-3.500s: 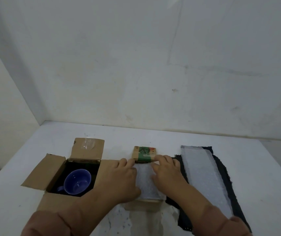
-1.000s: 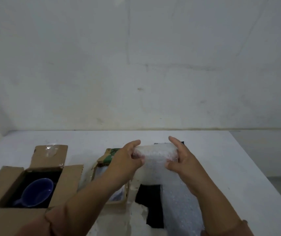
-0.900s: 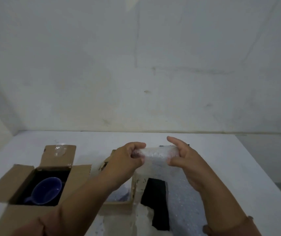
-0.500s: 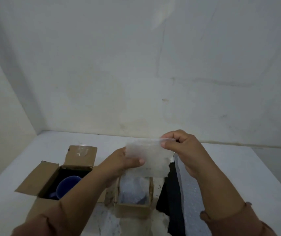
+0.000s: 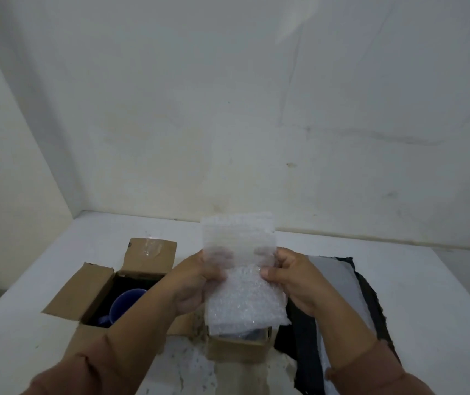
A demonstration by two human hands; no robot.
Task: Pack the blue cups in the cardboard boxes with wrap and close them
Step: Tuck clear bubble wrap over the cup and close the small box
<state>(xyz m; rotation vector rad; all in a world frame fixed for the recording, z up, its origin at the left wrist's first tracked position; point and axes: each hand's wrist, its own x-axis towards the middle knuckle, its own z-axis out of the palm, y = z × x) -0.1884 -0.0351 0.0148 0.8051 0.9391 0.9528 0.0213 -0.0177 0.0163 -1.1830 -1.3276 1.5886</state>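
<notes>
I hold a sheet of bubble wrap (image 5: pixel 242 275) upright over the small middle cardboard box (image 5: pixel 236 347). My left hand (image 5: pixel 199 277) grips its left edge and my right hand (image 5: pixel 291 276) pinches its right edge. The sheet's lower part hangs down over the box opening and hides what is inside. To the left stands an open cardboard box (image 5: pixel 99 283) with its flaps spread out. A blue cup (image 5: pixel 124 305) lies in it, partly hidden by my left forearm.
A black cloth (image 5: pixel 370 297) lies on the white table (image 5: pixel 427 295) to the right, with a long strip of bubble wrap (image 5: pixel 339 277) on it. More wrap lies in front of the middle box. Walls close off the back and left.
My hands lifted a bubble wrap sheet from the strip on the right and brought it left over the middle box. It now stands taller, its lower end drooping onto the box.
</notes>
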